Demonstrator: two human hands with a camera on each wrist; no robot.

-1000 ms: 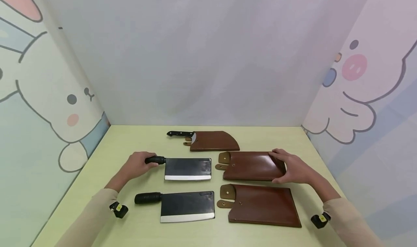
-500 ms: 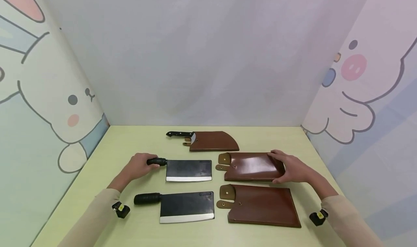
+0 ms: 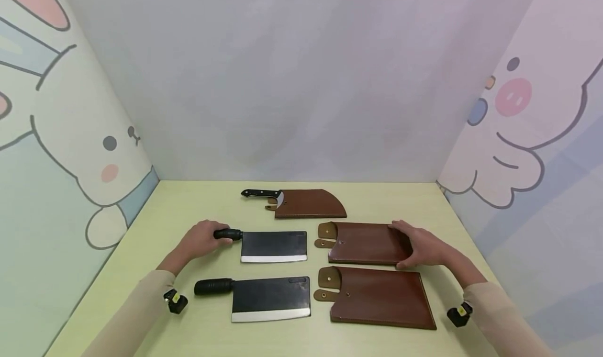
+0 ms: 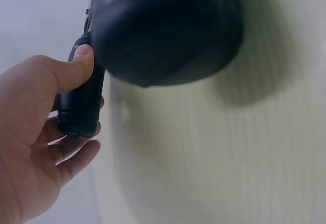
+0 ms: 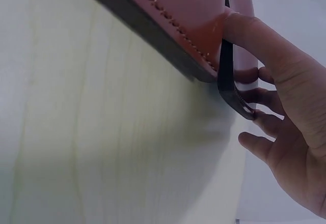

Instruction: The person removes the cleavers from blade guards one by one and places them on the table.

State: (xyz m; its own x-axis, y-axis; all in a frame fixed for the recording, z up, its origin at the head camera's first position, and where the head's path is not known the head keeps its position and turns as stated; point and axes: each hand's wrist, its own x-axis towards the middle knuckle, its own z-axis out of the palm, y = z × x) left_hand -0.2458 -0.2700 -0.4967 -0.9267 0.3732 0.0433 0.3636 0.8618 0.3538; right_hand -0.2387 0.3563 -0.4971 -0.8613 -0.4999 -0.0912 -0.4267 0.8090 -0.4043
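Note:
My left hand holds a cleaver by its black handle, thumb laid along the side. The blade lies level, with its bright edge toward me. Across from it, my right hand grips the closed right end of a brown leather sheath, thumb on the near edge and fingers at the far edge. The sheath's strap side, at left, faces the blade tip with a small gap between. In the right wrist view, stitched brown leather shows close by the thumb.
Nearer to me lie a second cleaver and a second brown sheath. At the back, a knife with a riveted black handle sits in a rounded sheath. Walls stand behind and beside the pale yellow table.
The held cleaver and the held sheath have both shifted slightly right and toward me. Both hands keep their grip. The other knives and sheaths stay in place.

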